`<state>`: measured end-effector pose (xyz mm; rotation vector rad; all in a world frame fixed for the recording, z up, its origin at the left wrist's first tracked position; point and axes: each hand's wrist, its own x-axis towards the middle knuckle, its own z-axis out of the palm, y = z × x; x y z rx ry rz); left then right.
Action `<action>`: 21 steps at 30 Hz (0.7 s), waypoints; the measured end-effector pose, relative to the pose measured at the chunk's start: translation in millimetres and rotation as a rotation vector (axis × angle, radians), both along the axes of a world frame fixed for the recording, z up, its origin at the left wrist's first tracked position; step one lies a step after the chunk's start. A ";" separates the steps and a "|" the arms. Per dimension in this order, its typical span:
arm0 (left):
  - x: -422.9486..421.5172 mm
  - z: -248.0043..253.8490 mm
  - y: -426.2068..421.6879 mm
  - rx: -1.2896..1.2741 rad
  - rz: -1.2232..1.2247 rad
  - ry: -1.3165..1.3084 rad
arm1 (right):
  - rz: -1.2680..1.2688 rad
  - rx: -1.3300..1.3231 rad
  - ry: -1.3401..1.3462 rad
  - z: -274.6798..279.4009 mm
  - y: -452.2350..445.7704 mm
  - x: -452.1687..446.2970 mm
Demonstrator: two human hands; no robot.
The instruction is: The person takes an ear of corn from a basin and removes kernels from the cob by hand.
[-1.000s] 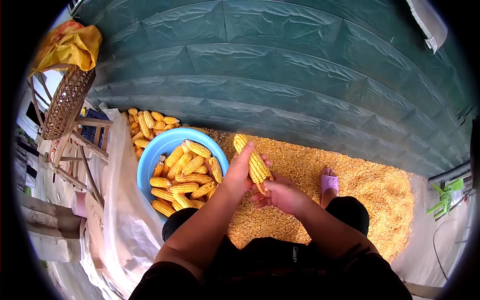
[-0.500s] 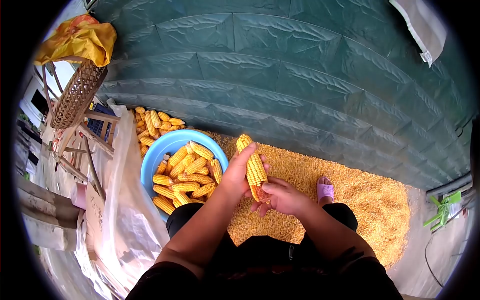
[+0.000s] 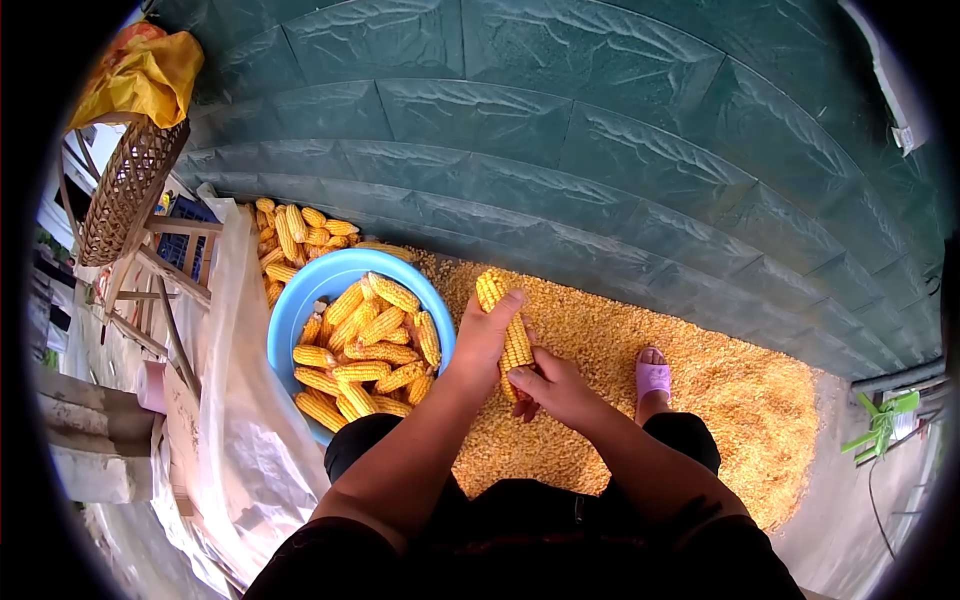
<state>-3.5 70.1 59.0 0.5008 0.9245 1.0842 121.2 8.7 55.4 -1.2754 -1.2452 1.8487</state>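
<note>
The fingers of the left hand (image 3: 486, 338) are wrapped around 1 cob (image 3: 516, 352), the thumb laid across it near the top. At the lower end the right hand (image 3: 562, 388) has its thumb pressed on the near side, its fingers curled in behind, so the cob sits caught between 2 grips. It is tilted, its top leaning out and to the left. Something reddish shows by the right fingertips; I can't make out whether it is bare core or skin.

To my eye, this is thumb work at the lower end. The left hand would do best as a firm clamp, set high enough to leave the right thumb clear rows to push on. Short shoves along the edge, with a small turn of the cob between them, should be kinder to the joints than brute force.

The cob is held out over the kernels (image 3: 596, 318) spread on the floor, a good place for any that drop. To the left stands the basin (image 3: 277, 345), with other cobs (image 3: 384, 352) in it. A sandal (image 3: 653, 377) rests on the kernels to the right, near enough to mind underfoot.
</note>
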 end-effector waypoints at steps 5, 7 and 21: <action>-7.7 -5.2 7.6 -0.052 0.029 0.015 | 0.125 -0.124 0.205 -4.5 14.4 5.2; -11.0 -1.7 9.1 -0.166 0.034 -0.014 | 0.117 -0.211 0.273 -0.2 15.6 5.9; -10.2 -7.7 -7.0 -0.043 -0.033 0.000 | 0.055 -0.049 0.083 -3.5 -5.1 -2.2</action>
